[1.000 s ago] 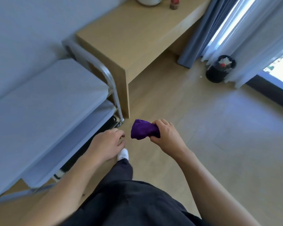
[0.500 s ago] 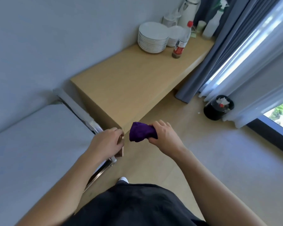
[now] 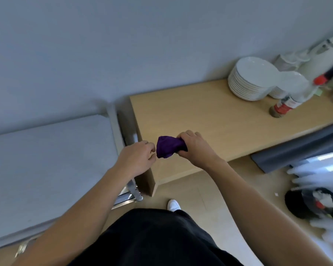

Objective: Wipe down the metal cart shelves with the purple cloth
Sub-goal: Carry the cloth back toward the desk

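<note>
I count one purple cloth, bunched at mid-frame over the near corner of the tabletop, with the fingers of the right hand curled round it. The left hand hangs just beside it, fingers loosely curled, holding nothing. One cart fills the left. Upper right: two stacks of white plates and one red-capped bottle. One black bin, lower right, holds crumpled white rubbish.
</note>
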Demonstrator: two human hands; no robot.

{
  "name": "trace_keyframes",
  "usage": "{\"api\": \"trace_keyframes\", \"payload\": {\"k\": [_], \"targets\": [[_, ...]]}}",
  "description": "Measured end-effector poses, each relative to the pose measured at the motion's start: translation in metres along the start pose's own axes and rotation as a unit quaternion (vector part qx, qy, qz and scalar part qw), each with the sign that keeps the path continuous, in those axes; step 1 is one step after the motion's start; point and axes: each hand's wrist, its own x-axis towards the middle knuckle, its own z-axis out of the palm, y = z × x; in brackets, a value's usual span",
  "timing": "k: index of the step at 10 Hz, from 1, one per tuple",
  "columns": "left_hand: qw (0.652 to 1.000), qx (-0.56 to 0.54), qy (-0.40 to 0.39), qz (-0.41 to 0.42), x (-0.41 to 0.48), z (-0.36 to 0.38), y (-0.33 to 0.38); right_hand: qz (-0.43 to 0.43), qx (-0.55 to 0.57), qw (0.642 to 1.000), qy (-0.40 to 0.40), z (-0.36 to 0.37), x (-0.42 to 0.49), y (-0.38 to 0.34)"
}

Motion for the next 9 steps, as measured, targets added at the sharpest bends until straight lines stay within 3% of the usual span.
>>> {"api": "trace_keyframes", "payload": {"k": [2,3,4,5,6,9], "targets": [[0.997,-0.021,-0.009,-0.08,0.032,0.024,0.019,-0.057,-0.074,0.986,-0.136,0.013,0.041,0.045],[0.995,-0.028,-0.004,-0.096,0.048,0.04,0.03,-0.052,-0.04,0.992,-0.111,0.026,0.041,0.068],[0.996,-0.027,0.033,-0.082,0.062,0.055,0.039,-0.056,0.008,0.998,0.037,0.037,0.038,0.075],[0.996,-0.037,0.022,-0.08,0.074,0.07,0.045,-0.091,0.015,0.994,0.06,0.045,0.041,0.075],[0.993,-0.028,-0.022,-0.11,0.072,0.088,0.046,-0.088,-0.016,0.995,-0.032,0.058,0.042,0.081],[0.983,-0.074,0.002,-0.166,0.057,0.092,0.056,-0.093,0.016,0.994,-0.049,0.058,0.042,0.09]]}}
